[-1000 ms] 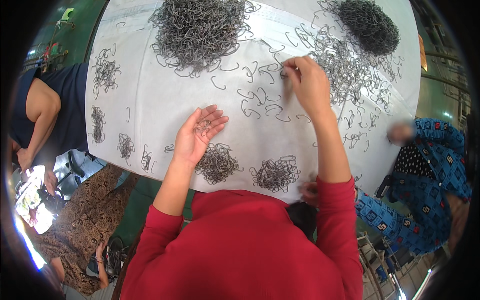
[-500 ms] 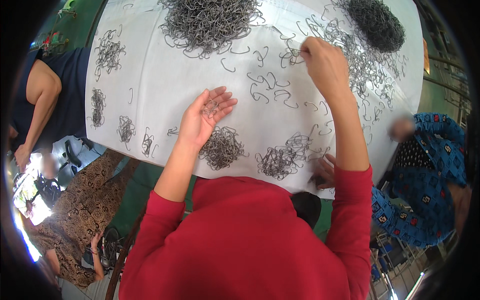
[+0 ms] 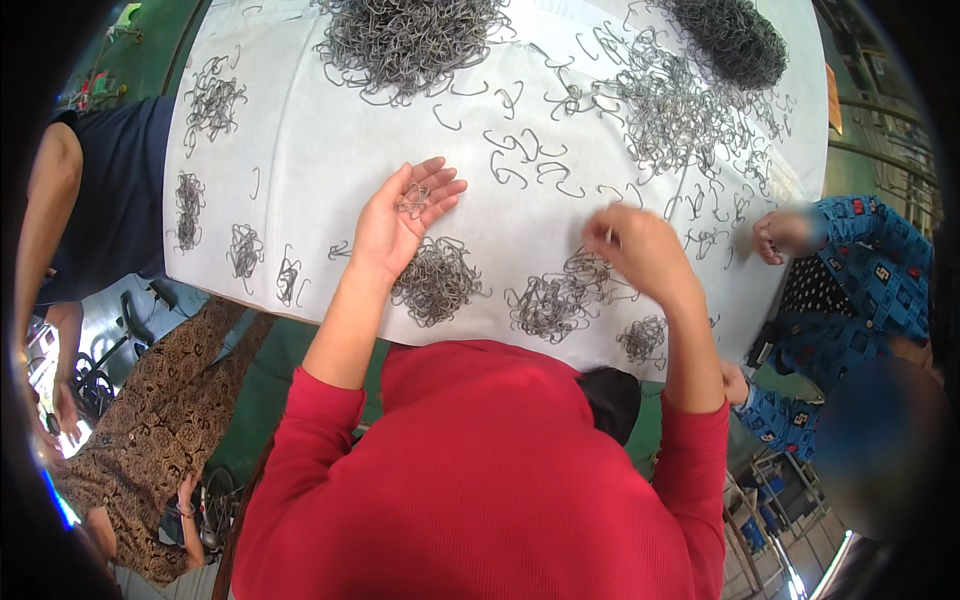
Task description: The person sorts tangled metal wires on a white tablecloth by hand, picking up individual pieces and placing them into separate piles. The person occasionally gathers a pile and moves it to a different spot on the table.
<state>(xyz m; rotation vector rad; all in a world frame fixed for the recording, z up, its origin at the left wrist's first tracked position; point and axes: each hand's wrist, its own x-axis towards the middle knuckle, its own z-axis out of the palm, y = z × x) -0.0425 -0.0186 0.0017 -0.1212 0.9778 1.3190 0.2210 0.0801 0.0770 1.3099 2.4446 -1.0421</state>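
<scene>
Bent grey wire hooks lie in heaps and scattered over a white-covered table (image 3: 330, 140). My left hand (image 3: 395, 220) is palm up, fingers stretched and slightly curved, with a few wire hooks (image 3: 413, 202) resting in it. Just below it sits a dense pile of hooks (image 3: 437, 283). My right hand (image 3: 640, 250) hovers at the right with its fingers drawn together; motion blurs the tips, and what they hold, if anything, cannot be made out. Close under those fingertips is a looser pile of hooks (image 3: 552, 305). Separate hooks (image 3: 530, 160) are spread between my hands, farther out.
A big heap (image 3: 410, 45) stands at the far side, a dark heap (image 3: 730, 40) far right, beside a wide scatter (image 3: 680, 115). Small piles line the left edge, one (image 3: 212, 105) largest. A person in a blue patterned sleeve (image 3: 870, 220) is at the right; others stand left.
My right hand has come back toward me from the far scattered hooks. The co-worker's hand at the right has left the near edge, uncovering a small pile. My left hand still holds its hooks.
</scene>
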